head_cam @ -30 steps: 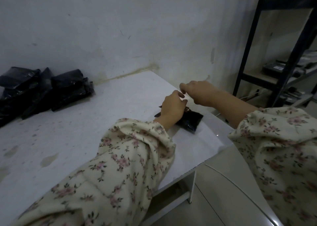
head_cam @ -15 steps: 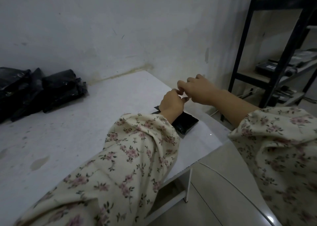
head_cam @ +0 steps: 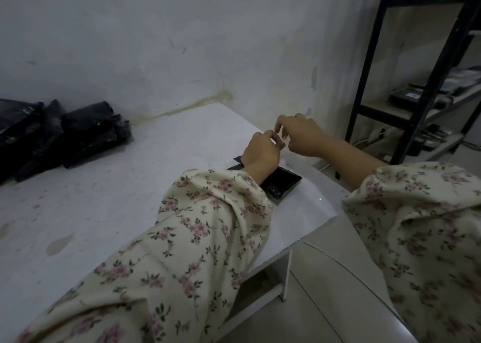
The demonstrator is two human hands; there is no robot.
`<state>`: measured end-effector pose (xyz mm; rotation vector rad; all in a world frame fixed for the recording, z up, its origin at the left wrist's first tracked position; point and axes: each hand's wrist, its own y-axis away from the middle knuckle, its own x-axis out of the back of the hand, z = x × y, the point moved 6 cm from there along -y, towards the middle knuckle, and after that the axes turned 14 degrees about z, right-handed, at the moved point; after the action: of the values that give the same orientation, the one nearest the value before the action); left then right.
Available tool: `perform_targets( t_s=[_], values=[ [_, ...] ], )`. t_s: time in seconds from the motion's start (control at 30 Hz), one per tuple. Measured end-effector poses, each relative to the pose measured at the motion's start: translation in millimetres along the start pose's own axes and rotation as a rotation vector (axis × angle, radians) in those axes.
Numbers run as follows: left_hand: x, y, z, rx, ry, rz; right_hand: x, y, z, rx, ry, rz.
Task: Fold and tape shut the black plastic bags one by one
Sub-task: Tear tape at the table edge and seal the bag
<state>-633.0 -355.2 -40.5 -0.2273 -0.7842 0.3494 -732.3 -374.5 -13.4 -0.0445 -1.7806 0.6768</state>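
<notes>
**While the two hands are meeting above it, one black bag is lying by the desk's right edge**

Because the left wrist and its floral sleeve [head_cam: 208, 225] are crossing over it, much of the black bag [head_cam: 283, 183] is lying hidden. Only its near-right corner and a sliver at its far-left side are showing. The left hand [head_cam: 260, 155] is sitting above the bag with fingers curled, thumb and forefinger drawn together. The right hand [head_cam: 304, 137] is reaching in from the right with fingers bent, their tips almost touching those of the left. Whether either hand is pinching anything cannot be told, since the dim light is blurring the fingertips.

A pile of black bags [head_cam: 78, 131] is resting at the far-left edge of the desk [head_cam: 130, 186] against the wall, and the frame is cutting off its left part. A black metal rack [head_cam: 426, 82] is standing beyond the desk's right edge. Its shelves are carrying dark items too blurred to name. White cables [head_cam: 364, 142] are trailing along the floor by the wall, partly behind the right forearm. Faint stains are marking the white desk top.

The bag under the wrist is looking flat, glossy and roughly rectangular. It is sitting askew near the right edge, closer to the far-right corner than to the near one.
</notes>
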Motion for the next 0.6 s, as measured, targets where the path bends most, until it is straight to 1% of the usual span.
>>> perform_targets(
  t_s=[0.07, 0.17, 0.2, 0.33, 0.6],
  values=[
    [1.6, 0.0, 0.0, -0.012, 0.013, 0.013, -10.4, 2.5, 9.9, -0.113, -0.182, -0.052],
    [2.8, 4.0, 3.0, -0.039, 0.056, 0.016, -27.8, 10.6, 22.7, -0.235, -0.278, -0.167],
    [3.2, 5.3, 3.3, -0.037, 0.068, 0.021, -31.2, 12.8, 26.4, -0.273, -0.314, -0.171],
    [4.1, 8.1, 3.7, -0.018, 0.074, 0.034, -28.0, 16.9, 37.8, -0.361, -0.437, -0.07],
    [-0.1, 7.6, 6.3, -0.004, 0.098, 0.05, -25.7, 25.0, 37.9, -0.373, -0.503, -0.025]
  ],
)
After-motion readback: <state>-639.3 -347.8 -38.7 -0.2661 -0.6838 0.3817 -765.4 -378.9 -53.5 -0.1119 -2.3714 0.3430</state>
